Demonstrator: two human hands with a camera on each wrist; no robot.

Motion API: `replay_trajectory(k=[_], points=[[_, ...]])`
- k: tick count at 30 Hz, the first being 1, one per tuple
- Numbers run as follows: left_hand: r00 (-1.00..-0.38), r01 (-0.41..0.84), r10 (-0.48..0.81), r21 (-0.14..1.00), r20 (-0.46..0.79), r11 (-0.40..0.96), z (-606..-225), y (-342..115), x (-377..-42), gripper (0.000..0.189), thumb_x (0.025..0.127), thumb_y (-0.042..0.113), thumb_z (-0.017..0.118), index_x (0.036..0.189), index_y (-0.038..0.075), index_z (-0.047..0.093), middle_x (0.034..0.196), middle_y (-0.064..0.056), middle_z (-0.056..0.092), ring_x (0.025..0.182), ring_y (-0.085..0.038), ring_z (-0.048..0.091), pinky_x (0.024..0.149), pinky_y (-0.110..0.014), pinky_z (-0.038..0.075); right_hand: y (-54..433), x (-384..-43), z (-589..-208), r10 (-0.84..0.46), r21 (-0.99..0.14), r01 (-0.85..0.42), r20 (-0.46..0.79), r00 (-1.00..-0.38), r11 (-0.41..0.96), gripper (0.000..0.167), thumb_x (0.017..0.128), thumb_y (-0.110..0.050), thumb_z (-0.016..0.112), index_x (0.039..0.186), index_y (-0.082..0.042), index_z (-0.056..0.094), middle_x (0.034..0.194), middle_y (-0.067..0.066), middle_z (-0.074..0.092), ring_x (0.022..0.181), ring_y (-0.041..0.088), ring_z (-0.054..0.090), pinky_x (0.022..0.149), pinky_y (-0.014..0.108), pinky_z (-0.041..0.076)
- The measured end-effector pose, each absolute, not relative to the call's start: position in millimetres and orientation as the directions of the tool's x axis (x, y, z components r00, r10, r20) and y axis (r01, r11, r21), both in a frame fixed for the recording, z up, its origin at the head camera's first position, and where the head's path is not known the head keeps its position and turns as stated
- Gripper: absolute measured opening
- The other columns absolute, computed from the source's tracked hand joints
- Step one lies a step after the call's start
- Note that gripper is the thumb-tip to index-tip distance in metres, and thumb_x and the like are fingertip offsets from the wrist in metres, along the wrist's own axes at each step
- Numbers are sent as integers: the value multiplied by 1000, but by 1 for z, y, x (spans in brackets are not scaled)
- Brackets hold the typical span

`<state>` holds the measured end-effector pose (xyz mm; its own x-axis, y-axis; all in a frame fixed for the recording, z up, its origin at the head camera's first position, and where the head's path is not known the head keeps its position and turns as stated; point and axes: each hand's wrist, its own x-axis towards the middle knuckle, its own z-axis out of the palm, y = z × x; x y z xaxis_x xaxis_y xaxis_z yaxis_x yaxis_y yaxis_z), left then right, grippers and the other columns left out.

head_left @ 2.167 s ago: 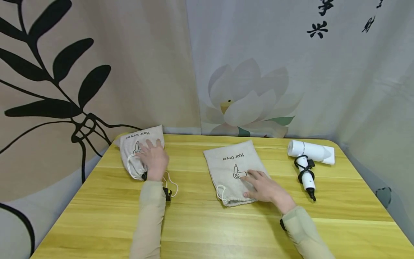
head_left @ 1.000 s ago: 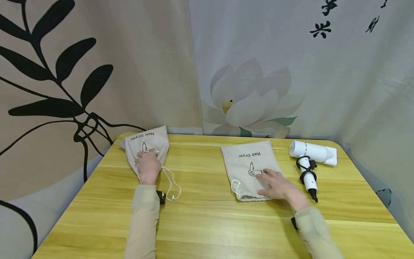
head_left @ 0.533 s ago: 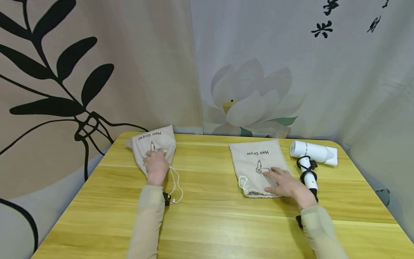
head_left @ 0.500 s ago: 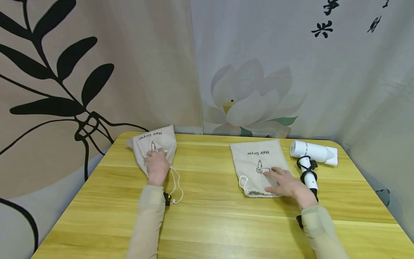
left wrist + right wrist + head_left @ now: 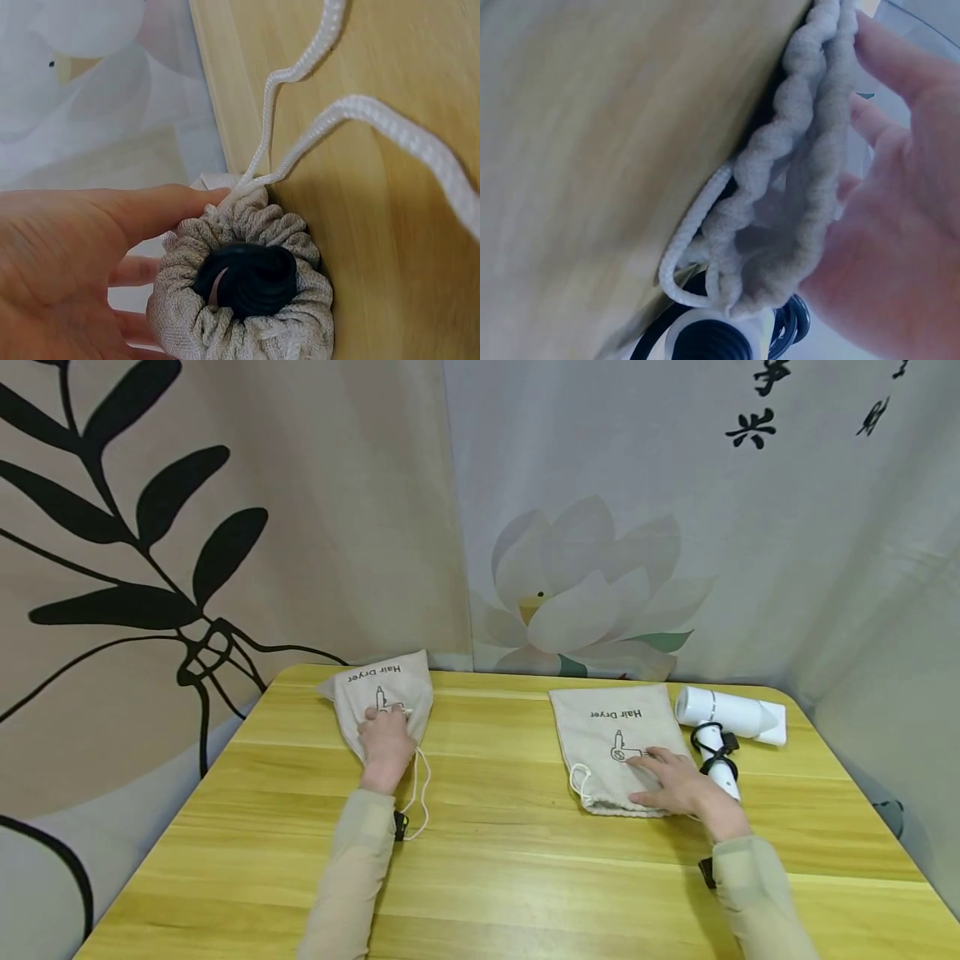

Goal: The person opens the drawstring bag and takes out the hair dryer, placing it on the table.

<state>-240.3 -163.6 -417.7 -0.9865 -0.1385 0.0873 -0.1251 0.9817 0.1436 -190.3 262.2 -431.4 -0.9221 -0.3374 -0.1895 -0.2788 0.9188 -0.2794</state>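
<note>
beige sleeves (image 5: 348,868) (image 5: 761,893) stretch forward, hands (image 5: 386,745) (image 5: 678,785) on bags (image 5: 390,682) (image 5: 596,731): left curled, right spread.

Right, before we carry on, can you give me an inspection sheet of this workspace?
Surface: light wood-grain table.
Job's things: left bag, neck gathered, something dark at its mouth; right bag, lying down, mouth slightly parted; white hair dryer on its right.
Clutter: nothing seen.
Hands: left hand grips the left bag near its neck; right hand rests spread on the right bag.
Cables: black cable wound round the dryer's handle; white drawstring trails from the left bag.
Surroundings: fabric backdrop printed with leaves, a pale flower and dark characters.
</note>
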Motion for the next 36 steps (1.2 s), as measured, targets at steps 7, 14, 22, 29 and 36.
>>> replay_trajectory(k=[7, 14, 22, 29, 36], points=[[-986, -82, -101, 139, 135, 987, -424, -153, -241, 52, 76, 26, 75, 116, -4, 58, 98, -31, 59, 88, -39, 58, 72, -47, 51, 263, -192, -432, -341, -295, -275, -201, -918, 915, 62, 86, -44, 65, 136, -12, 49, 145, 29, 33, 127, 60, 30, 96, 72, 31], [-994, -50, -63, 139, 94, 989, -416, -137, -236, 62, 76, 29, 76, 125, -2, 55, 103, -31, 60, 91, -38, 59, 75, -45, 52, 264, -192, -430, -338, -292, -274, -199, -920, 916, 63, 85, -44, 65, 136, -11, 49, 143, 30, 34, 125, 61, 31, 94, 72, 33], [-998, -23, -33, 196, 47, 980, -418, -122, -236, 67, 78, 33, 76, 133, 5, 51, 112, -31, 54, 92, -42, 59, 72, -44, 54, 265, -193, -432, -340, -292, -278, -190, -921, 915, 62, 85, -43, 65, 135, -11, 49, 143, 30, 35, 127, 60, 30, 97, 71, 31], [-998, 40, 25, 240, 65, 970, -417, -108, -229, 67, 76, 31, 78, 132, 6, 53, 116, -33, 54, 95, -45, 59, 71, -47, 55, 265, -193, -433, -343, -293, -280, -194, -919, 914, 63, 85, -45, 65, 135, -11, 49, 143, 30, 35, 126, 61, 30, 95, 71, 33], [-993, 98, 79, 244, 83, 965, -418, -97, -227, 68, 75, 32, 78, 134, 8, 53, 121, -33, 53, 94, -44, 61, 69, -45, 56, 265, -193, -432, -339, -293, -274, -200, -919, 916, 63, 85, -45, 65, 136, -11, 49, 143, 30, 34, 126, 61, 30, 95, 71, 33]])
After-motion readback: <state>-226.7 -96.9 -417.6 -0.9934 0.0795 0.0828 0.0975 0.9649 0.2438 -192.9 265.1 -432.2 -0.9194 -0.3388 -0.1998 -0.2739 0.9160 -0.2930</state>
